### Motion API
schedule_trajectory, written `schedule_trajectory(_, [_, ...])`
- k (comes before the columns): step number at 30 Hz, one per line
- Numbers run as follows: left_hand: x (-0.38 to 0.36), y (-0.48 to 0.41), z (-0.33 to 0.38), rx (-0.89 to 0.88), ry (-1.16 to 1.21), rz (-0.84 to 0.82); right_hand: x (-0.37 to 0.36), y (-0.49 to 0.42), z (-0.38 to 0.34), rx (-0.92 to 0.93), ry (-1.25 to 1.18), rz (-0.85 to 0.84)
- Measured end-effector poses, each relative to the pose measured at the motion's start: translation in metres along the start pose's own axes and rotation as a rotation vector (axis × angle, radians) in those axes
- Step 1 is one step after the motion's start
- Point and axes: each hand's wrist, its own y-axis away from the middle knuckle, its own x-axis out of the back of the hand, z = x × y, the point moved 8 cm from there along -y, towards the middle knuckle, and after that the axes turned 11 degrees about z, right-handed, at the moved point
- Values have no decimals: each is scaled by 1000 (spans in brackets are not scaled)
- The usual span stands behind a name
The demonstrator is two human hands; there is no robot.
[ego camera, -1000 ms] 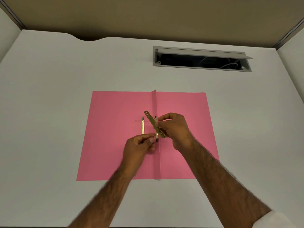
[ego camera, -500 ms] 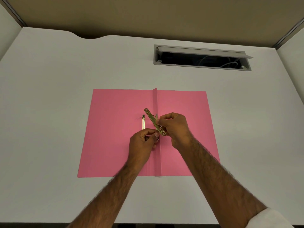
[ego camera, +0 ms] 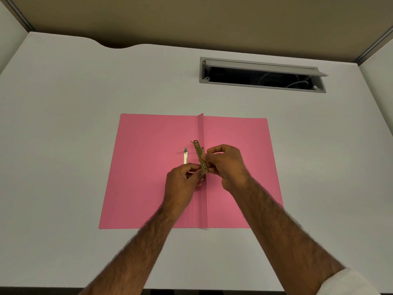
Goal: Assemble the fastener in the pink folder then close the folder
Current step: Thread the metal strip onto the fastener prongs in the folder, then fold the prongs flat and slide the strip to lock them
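A pink folder (ego camera: 148,177) lies open and flat on the white desk, its raised spine fold running down the middle. My right hand (ego camera: 225,165) pinches a brass fastener bar (ego camera: 200,154) with punched holes, held tilted just above the spine. My left hand (ego camera: 184,179) is closed on a thin fastener prong near the bar's lower end; my fingers hide the prong's tip. A second brass prong strip (ego camera: 185,157) lies flat on the left leaf, just beyond my left hand.
A grey cable hatch (ego camera: 262,74) with its lid propped open sits in the desk beyond the folder, to the right. The white desk (ego camera: 63,145) has a notched far edge and side partitions.
The fastener bar has turned more upright in my right hand. My left hand has shifted slightly right, closer under the bar's lower end. The folder has stayed put.
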Motion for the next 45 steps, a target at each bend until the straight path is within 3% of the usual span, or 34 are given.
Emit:
schedule_trajectory(6, [-1, -1, -2, 18, 41, -22, 2, -2, 2, 3, 9, -4])
schedule_trajectory(14, [-4, -1, -12, 262, 249, -88, 0, -8, 8, 47, 71, 13])
schedule_trajectory(18, [1, -7, -13, 255, 186, -68, -1, -8, 18, 44, 103, 22])
schedule_trajectory(20, [6, -16, -7, 139, -5, -37, -3, -8, 24, 43, 115, 25])
schedule_trajectory(23, [5, -25, 15, -217, -402, -38, -3, -10, 25, 84, 152, 68])
schedule_trajectory(31, [-19, -20, 27, -696, -887, -175, 1, -15, 26, 256, 346, 156])
schedule_trajectory(37, [-30, -16, 24, -743, -1028, -228, -2, -17, 24, 425, 586, 153])
schedule_trajectory(45, [-41, -12, 16, -745, -1187, -256, 0, -29, 23, 400, 590, 78])
